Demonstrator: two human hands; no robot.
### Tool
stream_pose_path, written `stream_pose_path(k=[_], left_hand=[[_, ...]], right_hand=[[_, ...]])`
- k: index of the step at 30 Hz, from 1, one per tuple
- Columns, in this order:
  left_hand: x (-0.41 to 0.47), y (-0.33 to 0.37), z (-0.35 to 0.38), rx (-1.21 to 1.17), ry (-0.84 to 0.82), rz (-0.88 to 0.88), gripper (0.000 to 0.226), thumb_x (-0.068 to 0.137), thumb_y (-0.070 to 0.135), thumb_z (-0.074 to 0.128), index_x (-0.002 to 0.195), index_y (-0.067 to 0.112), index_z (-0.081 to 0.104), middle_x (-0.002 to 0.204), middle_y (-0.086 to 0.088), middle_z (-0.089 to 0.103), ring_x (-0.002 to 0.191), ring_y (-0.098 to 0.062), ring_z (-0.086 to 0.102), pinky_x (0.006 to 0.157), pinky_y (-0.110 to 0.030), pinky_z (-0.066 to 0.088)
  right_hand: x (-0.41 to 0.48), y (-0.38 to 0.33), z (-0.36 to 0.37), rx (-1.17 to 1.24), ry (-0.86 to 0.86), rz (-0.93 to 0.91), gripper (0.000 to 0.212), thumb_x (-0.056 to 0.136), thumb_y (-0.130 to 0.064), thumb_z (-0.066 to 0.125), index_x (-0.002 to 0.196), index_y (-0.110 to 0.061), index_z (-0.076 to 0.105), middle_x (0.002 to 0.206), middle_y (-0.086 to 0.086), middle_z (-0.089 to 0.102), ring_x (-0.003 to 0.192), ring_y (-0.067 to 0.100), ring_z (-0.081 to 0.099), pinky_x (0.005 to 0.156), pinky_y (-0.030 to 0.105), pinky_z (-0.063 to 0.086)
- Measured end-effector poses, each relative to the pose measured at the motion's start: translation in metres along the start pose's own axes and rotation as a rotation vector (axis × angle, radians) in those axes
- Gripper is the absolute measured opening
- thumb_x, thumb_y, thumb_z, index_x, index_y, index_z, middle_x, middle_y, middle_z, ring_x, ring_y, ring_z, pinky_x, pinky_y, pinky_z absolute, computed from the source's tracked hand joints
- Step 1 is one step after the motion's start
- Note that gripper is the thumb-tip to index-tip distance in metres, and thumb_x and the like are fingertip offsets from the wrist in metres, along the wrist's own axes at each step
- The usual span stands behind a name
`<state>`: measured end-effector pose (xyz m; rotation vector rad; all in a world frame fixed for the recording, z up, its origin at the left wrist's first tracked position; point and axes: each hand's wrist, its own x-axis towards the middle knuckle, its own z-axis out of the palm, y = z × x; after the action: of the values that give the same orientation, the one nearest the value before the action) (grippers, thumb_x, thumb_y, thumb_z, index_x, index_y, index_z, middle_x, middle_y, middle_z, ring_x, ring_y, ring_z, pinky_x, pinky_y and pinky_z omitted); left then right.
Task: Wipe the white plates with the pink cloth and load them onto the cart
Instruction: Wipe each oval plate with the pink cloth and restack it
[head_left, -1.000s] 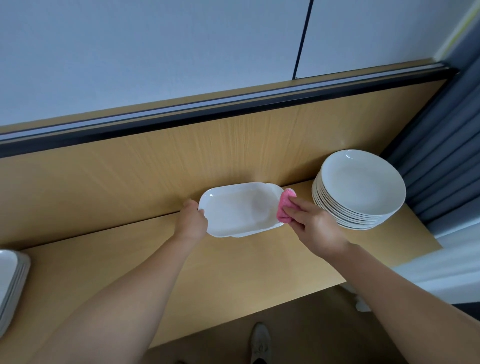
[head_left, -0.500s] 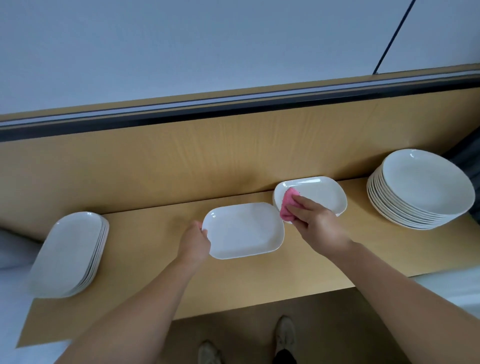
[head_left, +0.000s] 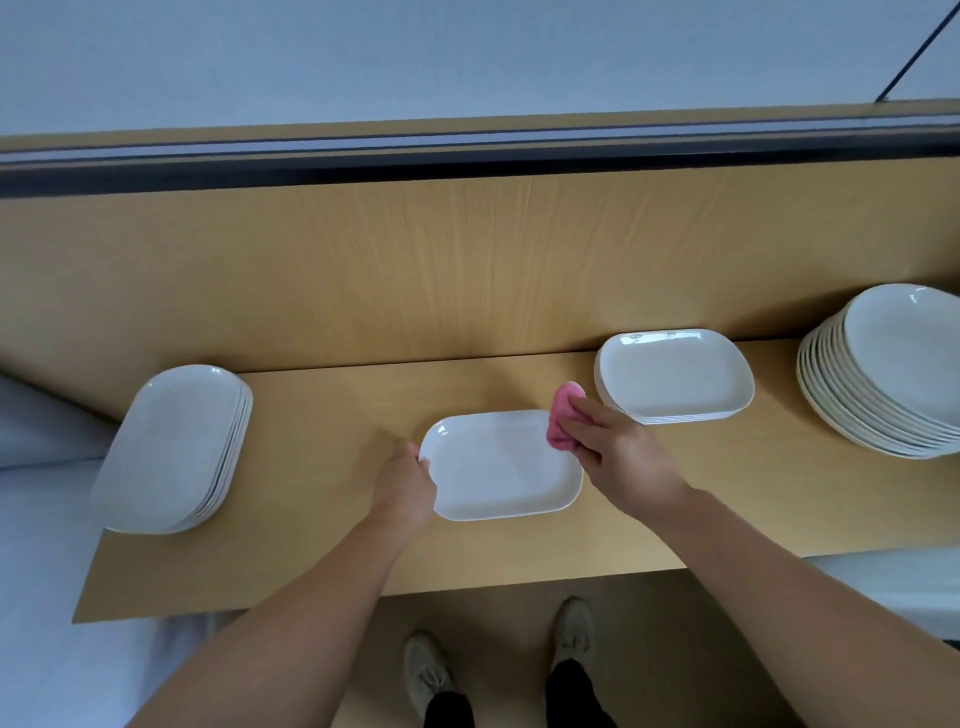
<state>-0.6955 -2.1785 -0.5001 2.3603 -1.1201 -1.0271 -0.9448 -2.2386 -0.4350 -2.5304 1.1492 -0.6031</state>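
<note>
A white rectangular plate (head_left: 501, 465) lies flat near the middle of the wooden tabletop (head_left: 322, 545), closer to its front edge than to the back. The left hand (head_left: 402, 486) grips the plate's left rim with curled fingers. The right hand (head_left: 618, 457) holds a bunched pink cloth (head_left: 562, 421) in curled fingers and presses it against the plate's far right corner. Just behind that hand, along the back edge, sits a low stack of rectangular plates (head_left: 675, 374), apart from the plate being wiped. A taller stack of round plates (head_left: 893, 369) stands at the tabletop's right end. A third stack of oblong plates (head_left: 171, 447) rests at the left end, reaching slightly past the left edge. An upright wooden panel (head_left: 467, 270) rises from the back edge. Below the front edge, the person's shoes (head_left: 426, 670) show on the floor.
</note>
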Motion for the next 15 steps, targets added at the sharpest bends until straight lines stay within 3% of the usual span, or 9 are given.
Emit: stream_pose_path(k=[6, 9, 11, 13, 15], left_hand=[[0.004, 0.001, 0.0, 0.047, -0.041, 0.028, 0.009, 0.095, 0.022, 0.045, 0.093, 0.016, 0.052, 0.084, -0.003, 0.063, 0.073, -0.026, 0.066, 0.068, -0.039, 0.056], [0.008, -0.001, 0.0, 0.033, -0.109, 0.038, 0.015, 0.095, 0.021, 0.045, 0.098, 0.014, 0.057, 0.085, -0.004, 0.065, 0.072, -0.026, 0.068, 0.07, -0.043, 0.058], [0.009, 0.0, -0.001, -0.05, -0.162, 0.048, 0.019, 0.096, 0.014, 0.042, 0.1, 0.013, 0.061, 0.086, -0.005, 0.065, 0.069, -0.025, 0.068, 0.062, -0.037, 0.059], [0.01, 0.0, -0.001, -0.119, -0.191, 0.054, 0.025, 0.096, 0.008, 0.04, 0.103, 0.013, 0.063, 0.09, -0.006, 0.065, 0.067, -0.022, 0.064, 0.05, -0.024, 0.053], [0.01, 0.0, -0.002, -0.159, -0.195, 0.054, 0.029, 0.096, 0.004, 0.038, 0.106, 0.015, 0.063, 0.089, -0.004, 0.063, 0.066, -0.019, 0.062, 0.046, -0.018, 0.048]], right_hand=[[0.004, 0.003, 0.038, -0.026, -0.156, 0.004, 0.022, 0.076, 0.004, 0.071, 0.087, -0.015, 0.071, 0.12, 0.003, 0.061, 0.096, 0.027, 0.064, 0.059, 0.035, 0.057], [0.009, 0.006, 0.061, -0.087, -0.242, -0.028, 0.032, 0.062, 0.009, 0.074, 0.079, -0.017, 0.068, 0.114, 0.003, 0.062, 0.091, 0.024, 0.065, 0.054, 0.028, 0.054], [0.013, 0.008, 0.073, -0.157, -0.303, 0.005, 0.039, 0.046, 0.008, 0.079, 0.072, -0.018, 0.068, 0.104, 0.006, 0.066, 0.082, 0.026, 0.067, 0.056, 0.026, 0.053], [0.014, 0.007, 0.086, -0.219, -0.371, 0.099, 0.045, 0.038, 0.003, 0.083, 0.075, -0.018, 0.071, 0.1, 0.01, 0.068, 0.088, 0.032, 0.069, 0.063, 0.035, 0.056], [0.014, 0.0, 0.096, -0.181, -0.451, 0.197, 0.049, 0.06, -0.002, 0.08, 0.107, -0.011, 0.071, 0.129, 0.015, 0.058, 0.121, 0.038, 0.055, 0.091, 0.048, 0.049]])
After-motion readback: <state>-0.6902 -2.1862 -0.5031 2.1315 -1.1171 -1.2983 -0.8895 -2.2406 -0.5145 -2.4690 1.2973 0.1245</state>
